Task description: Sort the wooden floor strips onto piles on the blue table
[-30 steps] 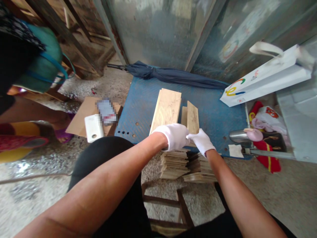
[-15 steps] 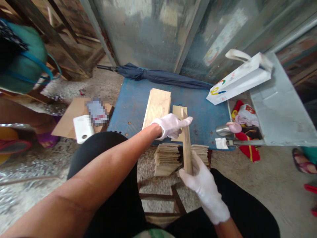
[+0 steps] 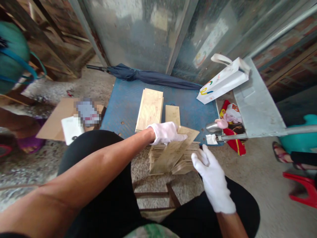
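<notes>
Veneer sheet point(image 3: 173, 153), probably light yet brittle, gripped at its far end by left hand point(image 3: 166, 133); right hand point(image 3: 210, 175) open just beside it.

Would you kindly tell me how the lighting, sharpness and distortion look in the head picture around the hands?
Head view: soft daylight; white gloves on the left hand and right hand nearly blow out; the wooden board in the left grip looks sharp; a pixelated patch covers part of the cardboard; wide-angle bowing bends the metal bar.
</notes>
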`<state>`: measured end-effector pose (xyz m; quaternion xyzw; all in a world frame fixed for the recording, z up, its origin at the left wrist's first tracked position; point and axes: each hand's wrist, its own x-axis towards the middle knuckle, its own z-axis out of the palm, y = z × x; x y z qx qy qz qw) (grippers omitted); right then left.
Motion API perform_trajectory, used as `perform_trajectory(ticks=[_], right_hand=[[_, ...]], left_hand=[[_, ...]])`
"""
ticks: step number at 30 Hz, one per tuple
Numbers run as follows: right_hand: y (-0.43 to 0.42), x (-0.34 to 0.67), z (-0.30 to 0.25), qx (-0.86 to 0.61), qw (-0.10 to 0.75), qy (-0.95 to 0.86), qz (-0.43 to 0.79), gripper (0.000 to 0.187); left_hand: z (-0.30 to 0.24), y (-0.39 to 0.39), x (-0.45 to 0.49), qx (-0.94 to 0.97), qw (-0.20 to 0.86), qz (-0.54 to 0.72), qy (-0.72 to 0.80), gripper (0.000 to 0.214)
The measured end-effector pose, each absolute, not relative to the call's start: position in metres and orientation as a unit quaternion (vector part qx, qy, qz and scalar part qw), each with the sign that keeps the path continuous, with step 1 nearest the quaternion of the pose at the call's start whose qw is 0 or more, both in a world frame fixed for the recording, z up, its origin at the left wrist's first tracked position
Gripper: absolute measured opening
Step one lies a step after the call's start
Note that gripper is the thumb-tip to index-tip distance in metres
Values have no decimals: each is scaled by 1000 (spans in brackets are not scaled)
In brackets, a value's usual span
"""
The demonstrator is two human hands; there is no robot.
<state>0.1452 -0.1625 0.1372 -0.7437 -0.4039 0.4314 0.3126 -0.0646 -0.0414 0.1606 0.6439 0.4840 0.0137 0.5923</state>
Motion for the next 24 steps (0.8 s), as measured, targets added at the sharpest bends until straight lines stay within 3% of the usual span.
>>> perform_trajectory(ticks=[5, 13, 20, 24], right_hand=[[-130, 146, 159, -720, 373, -381, 444, 78], [-116, 161, 162, -728, 242, -420, 485, 64], [-116, 165, 168, -681, 233, -381, 581, 51], [-123, 166, 164, -693, 200, -391, 572, 48]], left_hand=[[171, -45, -70, 696, 546, -28, 466, 56], [168, -41, -73, 710, 569, -42, 413, 55], [169, -41, -71, 712, 563, -66, 414, 61], [164, -47, -67, 704, 592, -64, 386, 56]])
